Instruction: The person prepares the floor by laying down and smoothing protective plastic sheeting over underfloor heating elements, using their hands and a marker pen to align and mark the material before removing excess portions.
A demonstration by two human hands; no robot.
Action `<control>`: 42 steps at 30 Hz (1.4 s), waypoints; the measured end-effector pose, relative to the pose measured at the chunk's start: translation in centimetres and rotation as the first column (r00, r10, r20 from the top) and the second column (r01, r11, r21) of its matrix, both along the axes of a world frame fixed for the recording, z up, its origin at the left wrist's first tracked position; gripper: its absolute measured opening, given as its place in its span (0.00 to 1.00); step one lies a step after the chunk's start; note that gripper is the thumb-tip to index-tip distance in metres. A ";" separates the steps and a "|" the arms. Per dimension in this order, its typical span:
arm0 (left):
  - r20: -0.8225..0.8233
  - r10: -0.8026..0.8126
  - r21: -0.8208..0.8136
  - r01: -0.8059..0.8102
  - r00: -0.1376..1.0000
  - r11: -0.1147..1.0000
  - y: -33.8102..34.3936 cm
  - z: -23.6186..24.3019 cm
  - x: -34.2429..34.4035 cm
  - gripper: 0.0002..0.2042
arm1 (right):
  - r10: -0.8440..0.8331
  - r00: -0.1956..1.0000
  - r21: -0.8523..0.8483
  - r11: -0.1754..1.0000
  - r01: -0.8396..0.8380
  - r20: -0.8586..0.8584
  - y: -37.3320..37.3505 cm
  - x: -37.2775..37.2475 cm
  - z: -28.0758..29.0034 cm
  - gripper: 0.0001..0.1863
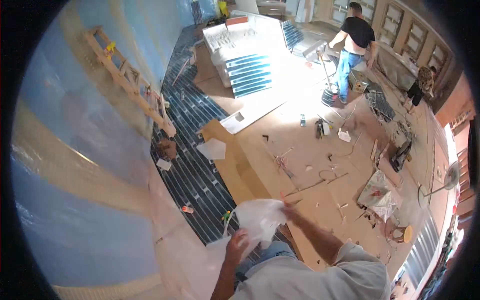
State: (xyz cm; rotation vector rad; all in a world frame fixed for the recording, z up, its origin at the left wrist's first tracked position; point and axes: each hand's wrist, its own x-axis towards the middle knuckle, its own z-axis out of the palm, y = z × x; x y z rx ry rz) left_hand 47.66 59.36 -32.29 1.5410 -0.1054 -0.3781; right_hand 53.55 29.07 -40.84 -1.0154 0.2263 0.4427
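Note:
A thin, translucent white sheet (257, 216) lies bunched in front of my body, over my knees and the floor strip below. My left hand (238, 242) is curled at its near left edge, seemingly gripping it. On the far right edge, my right hand (289, 212) is closed on the sheet. A small red tip shows just beyond the right fingers; I cannot make out what it belongs to. Close by on the dark striped floor film (192, 182) lie a green-and-yellow tool (226, 216) and an orange-capped bottle (187, 209).
A wooden ladder (122, 75) leans on the plastic-covered left wall. A person in a black shirt (357, 35) stands by a bright lamp; another person (422, 87) bends at far right. Tools and scraps litter the brown boards. A fan (451, 175) and yellow-topped stool (401, 234) stand right.

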 end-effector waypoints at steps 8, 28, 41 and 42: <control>-0.148 0.273 0.650 -0.115 0.950 0.752 8.2 -7.1 3.3 0.12 | -0.584 0.404 -0.559 -0.104 0.823 0.704 -37.9 1.3 2.2 0.13; -0.360 -0.092 0.637 0.316 0.929 0.703 24.1 -13.2 48.0 0.17 | -0.814 0.581 -0.898 0.261 0.355 -0.007 -8.4 19.6 -3.6 0.12; -0.318 -0.025 0.657 0.239 0.948 0.715 35.6 -8.0 73.0 0.15 | -0.399 0.780 -0.868 0.336 -0.365 -0.482 17.1 40.0 -4.9 0.12; -0.325 -0.091 0.730 0.311 0.941 0.608 35.6 -8.4 74.7 0.16 | -0.392 0.774 -0.859 0.351 -0.374 -0.497 17.1 40.3 -5.6 0.12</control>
